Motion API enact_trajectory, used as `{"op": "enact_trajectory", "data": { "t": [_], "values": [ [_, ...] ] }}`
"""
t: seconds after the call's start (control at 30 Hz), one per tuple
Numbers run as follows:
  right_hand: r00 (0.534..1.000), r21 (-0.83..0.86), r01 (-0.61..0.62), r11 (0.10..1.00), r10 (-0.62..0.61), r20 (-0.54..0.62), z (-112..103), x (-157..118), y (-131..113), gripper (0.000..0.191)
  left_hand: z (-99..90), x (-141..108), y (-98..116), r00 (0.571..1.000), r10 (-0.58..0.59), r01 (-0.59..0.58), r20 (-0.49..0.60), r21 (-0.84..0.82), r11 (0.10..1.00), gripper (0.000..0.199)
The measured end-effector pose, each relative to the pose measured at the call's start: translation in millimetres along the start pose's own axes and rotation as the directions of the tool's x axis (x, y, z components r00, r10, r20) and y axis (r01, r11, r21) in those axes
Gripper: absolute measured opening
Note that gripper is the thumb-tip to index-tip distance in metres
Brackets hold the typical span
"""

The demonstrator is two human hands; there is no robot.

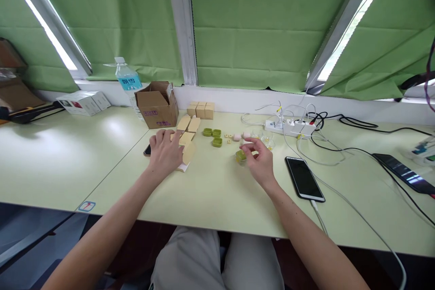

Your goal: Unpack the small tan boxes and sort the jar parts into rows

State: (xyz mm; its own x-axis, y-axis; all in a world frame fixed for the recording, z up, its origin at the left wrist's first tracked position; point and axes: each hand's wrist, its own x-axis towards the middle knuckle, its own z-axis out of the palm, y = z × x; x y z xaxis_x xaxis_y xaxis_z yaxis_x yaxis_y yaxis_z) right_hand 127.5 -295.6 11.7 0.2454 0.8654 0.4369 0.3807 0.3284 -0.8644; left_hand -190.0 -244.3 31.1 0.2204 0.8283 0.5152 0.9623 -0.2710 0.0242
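Note:
My left hand (165, 150) rests over a group of flat tan cardboard pieces (189, 150), its fingers stretched forward and partly spread. A dark phone (147, 150) shows only in part beside that hand. My right hand (259, 157) has its thumb and fingers closed at a small green-topped clear cup (240, 157), held at or just above the table. Between the hands sit several little square green containers (216, 133). Close by are tiny yellowish cubes (229, 136), pale pink pieces (237, 137) and clear cups (267, 138), partly hidden by my right hand.
An open brown carton (158, 108) and a water bottle (128, 79) stand at the back left, with small tan boxes (201, 110) alongside. On the right are a power strip (290, 127), a charging phone (305, 179), a dark phone (404, 172) and trailing cables.

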Motion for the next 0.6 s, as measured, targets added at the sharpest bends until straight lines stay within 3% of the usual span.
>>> {"op": "enact_trajectory", "data": {
  "t": [0.1, 0.17, 0.3, 0.4, 0.5, 0.6],
  "values": [
    [0.995, -0.212, 0.044, 0.976, -0.061, -0.077, -15, 11, 4, 0.021, 2.8, -5, 0, 0.99, 0.128, -0.124, 0.061, -0.063, 0.99, 0.042],
    [0.994, -0.386, 0.032, 0.922, -0.071, -0.085, -25, 18, 6, 0.017, 4.1, -8, 1, 0.981, 0.153, -0.147, 0.123, -0.06, 0.987, 0.035],
    [0.999, -0.593, 0.015, 0.805, 0.017, 0.048, -33, 23, 7, 0.022, 3.7, -9, 12, 0.984, 0.147, -0.14, 0.098, -0.072, 0.988, 0.031],
    [0.987, -0.65, 0.06, 0.758, 0.05, 0.15, -26, 19, 6, 0.018, 6.0, -10, 33, 0.975, 0.217, -0.206, 0.04, -0.189, 0.96, 0.033],
    [0.983, -0.668, 0.099, 0.738, 0.03, 0.179, -14, 13, 7, 0.01, 17.5, -11, 66, 0.952, 0.301, -0.259, 0.06, -0.371, 0.892, 0.037],
    [0.983, -0.672, 0.138, 0.728, -0.015, 0.185, -4, 9, 13, 0.006, 36.0, -8, 99, 0.934, 0.346, -0.241, 0.091, -0.555, 0.796, 0.054]
  ]
}}
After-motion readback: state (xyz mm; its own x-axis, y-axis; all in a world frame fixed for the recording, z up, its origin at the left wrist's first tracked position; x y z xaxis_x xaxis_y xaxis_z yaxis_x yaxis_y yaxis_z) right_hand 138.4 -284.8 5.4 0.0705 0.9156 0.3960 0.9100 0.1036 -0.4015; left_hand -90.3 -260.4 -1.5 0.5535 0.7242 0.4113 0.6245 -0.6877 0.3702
